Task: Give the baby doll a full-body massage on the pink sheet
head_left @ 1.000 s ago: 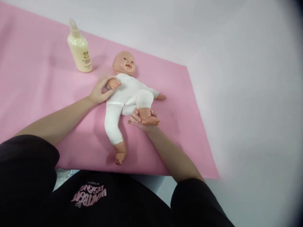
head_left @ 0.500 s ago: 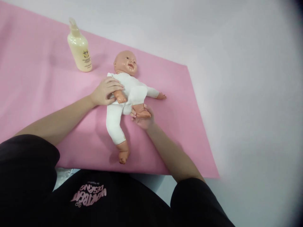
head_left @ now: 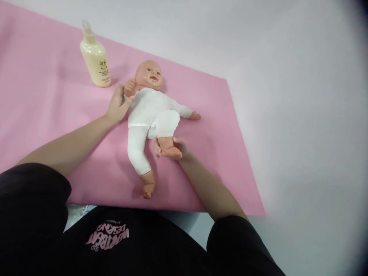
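Note:
A baby doll (head_left: 152, 111) in a white bodysuit lies on its back on a pink mat (head_left: 43, 103), head toward the far side. My left hand (head_left: 117, 105) grips the doll's near arm and holds it raised beside the head. My right hand (head_left: 175, 148) is cupped under the doll's bent leg and holds its bare foot. The doll's other leg lies straight toward me, and its other arm is stretched out to the right.
A cream lotion bottle with a pump top (head_left: 94, 57) stands on the mat to the left of the doll's head. The mat lies on a white surface (head_left: 287, 115) that extends to the right and behind.
My left hand has lifted the doll's arm from across its chest up beside the head. My right hand has drawn the bent leg down and toward me.

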